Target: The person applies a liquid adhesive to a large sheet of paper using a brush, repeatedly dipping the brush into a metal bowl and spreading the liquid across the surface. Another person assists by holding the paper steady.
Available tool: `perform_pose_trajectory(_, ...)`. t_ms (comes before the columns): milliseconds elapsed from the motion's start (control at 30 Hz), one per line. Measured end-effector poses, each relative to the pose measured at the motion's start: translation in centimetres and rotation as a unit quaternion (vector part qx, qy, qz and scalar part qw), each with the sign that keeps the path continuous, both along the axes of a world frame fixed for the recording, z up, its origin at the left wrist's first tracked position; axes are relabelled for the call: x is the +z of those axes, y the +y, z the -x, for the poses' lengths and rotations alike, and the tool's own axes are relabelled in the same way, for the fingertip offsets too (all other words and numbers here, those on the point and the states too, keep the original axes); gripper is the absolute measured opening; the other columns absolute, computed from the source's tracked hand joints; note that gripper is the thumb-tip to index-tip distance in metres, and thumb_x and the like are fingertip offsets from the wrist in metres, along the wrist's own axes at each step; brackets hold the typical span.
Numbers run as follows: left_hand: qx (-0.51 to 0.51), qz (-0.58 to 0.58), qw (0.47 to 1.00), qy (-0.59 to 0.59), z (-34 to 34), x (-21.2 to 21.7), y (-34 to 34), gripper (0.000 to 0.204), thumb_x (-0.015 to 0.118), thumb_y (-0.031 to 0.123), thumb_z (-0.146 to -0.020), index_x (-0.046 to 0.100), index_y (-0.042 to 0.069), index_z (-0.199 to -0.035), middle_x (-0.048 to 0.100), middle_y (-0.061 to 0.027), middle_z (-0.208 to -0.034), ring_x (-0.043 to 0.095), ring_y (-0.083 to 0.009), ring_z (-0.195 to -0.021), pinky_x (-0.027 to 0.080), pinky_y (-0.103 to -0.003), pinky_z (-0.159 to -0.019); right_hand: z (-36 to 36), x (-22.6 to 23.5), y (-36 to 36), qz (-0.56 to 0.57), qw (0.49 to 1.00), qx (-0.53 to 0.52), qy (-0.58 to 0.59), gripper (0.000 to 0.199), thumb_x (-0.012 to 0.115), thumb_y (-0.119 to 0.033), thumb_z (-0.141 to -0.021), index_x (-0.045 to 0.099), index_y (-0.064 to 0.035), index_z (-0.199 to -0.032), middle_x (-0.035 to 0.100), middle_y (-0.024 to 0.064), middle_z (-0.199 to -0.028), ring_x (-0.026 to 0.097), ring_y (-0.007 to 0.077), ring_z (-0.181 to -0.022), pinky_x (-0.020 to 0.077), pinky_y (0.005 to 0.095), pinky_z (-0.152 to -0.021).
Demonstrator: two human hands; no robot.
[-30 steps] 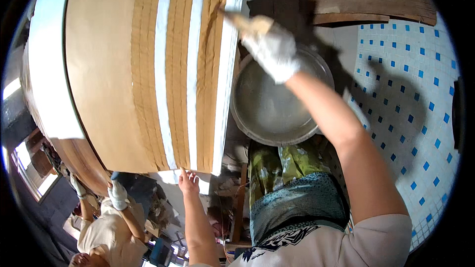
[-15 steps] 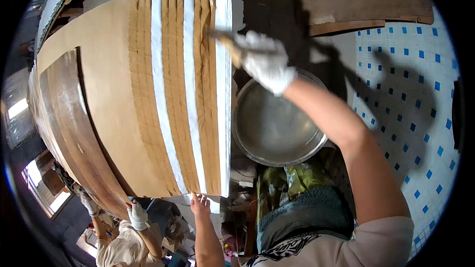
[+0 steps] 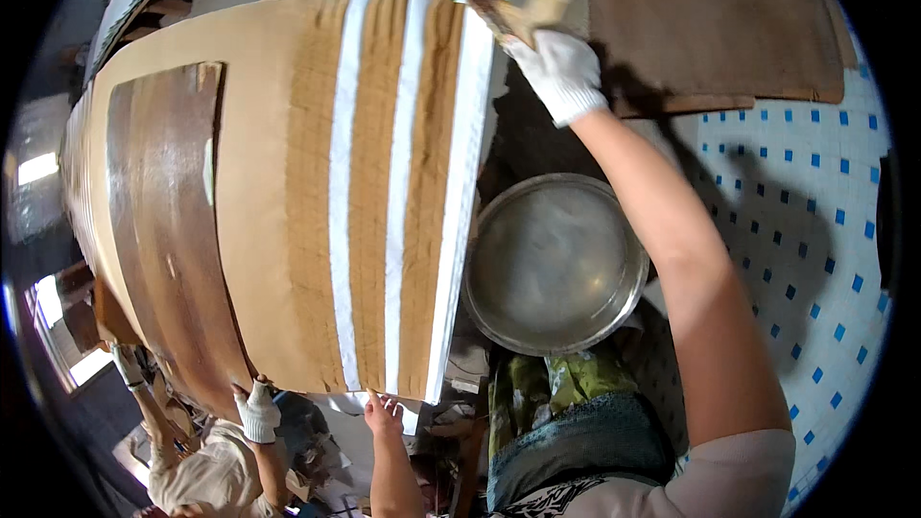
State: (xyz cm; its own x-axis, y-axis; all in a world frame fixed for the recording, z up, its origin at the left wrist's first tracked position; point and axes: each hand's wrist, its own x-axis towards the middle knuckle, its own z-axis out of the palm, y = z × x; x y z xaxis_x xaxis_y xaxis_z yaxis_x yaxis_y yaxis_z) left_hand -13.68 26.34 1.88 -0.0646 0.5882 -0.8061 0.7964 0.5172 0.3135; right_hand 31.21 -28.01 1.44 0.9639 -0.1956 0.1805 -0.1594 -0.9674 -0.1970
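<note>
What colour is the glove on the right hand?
The glove is white; it shows best in the head view.

A broad stack of sheets (image 3: 261,288) carries things across the left and centre of the frame; what supports it is hidden underneath. On its brown top, left of centre, rests a long dark board (image 3: 165,197), reaching down to the lower left. Nearer the frame's middle, wrinkled brown strips (image 3: 376,134) alternate with white bands (image 3: 341,182).

No legible txt or nos.
</note>
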Motion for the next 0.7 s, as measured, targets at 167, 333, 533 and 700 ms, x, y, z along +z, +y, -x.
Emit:
perform_pose_trajectory(167,-0.024,0.003,1.0,-0.009,1.6,-0.4,-2.3,0.039,0.063,0.051,-0.096,0.047,0.015,-0.094,0.059,-0.0012,-0.075,0.06,-0.018,-0.067,0.044,-0.034,-0.058,11.0,6.6,11.0,-0.498,0.843,0.195,-0.053,0.041,0.051,-0.048,-0.101,0.072,-0.0164,-0.118,0.059,-0.0019,-0.07,0.054,0.0136,-0.053,0.0452,0.0284,-0.042)
perform_pose_trajectory(333,-0.035,-0.004,0.999,-0.025,1.5,-0.4,-3.9,0.037,0.064,0.048,-0.096,0.047,0.015,-0.094,0.059,-0.0008,-0.075,0.061,-0.0172,-0.068,0.046,-0.035,-0.059,16.5,3.7,15.7,-0.193,0.889,0.401,0.111,0.027,0.049,-0.044,-0.102,0.07,-0.0371,-0.117,0.053,-0.005,-0.065,0.052,0.0104,-0.056,0.0433,0.0249,-0.041)
perform_pose_trajectory(533,-0.037,-0.02,0.999,-0.024,1.7,-0.2,-5.7,0.037,0.066,0.049,-0.095,0.047,0.017,-0.092,0.06,0.0007,-0.075,0.062,-0.015,-0.065,0.046,-0.032,-0.056,1.6,5.0,5.9,-0.187,0.959,0.081,0.197,0.061,0.065,-0.069,-0.084,0.062,-0.0101,-0.067,0.064,0.012,-0.07,0.063,0.023,-0.063,0.0487,0.0394,-0.058)
perform_pose_trajectory(700,-0.026,-0.012,0.999,-0.037,0.7,-2.1,-7.0,0.04,0.066,0.052,-0.094,0.047,0.017,-0.096,0.058,0.0016,-0.074,0.06,-0.0147,-0.064,0.046,-0.03,-0.054,-1.7,2.2,3.2,-0.035,0.999,0.038,-0.001,0.065,0.064,-0.07,-0.083,0.063,-0.0077,-0.066,0.065,0.017,-0.071,0.064,0.0343,-0.066,0.0526,0.0449,-0.061)
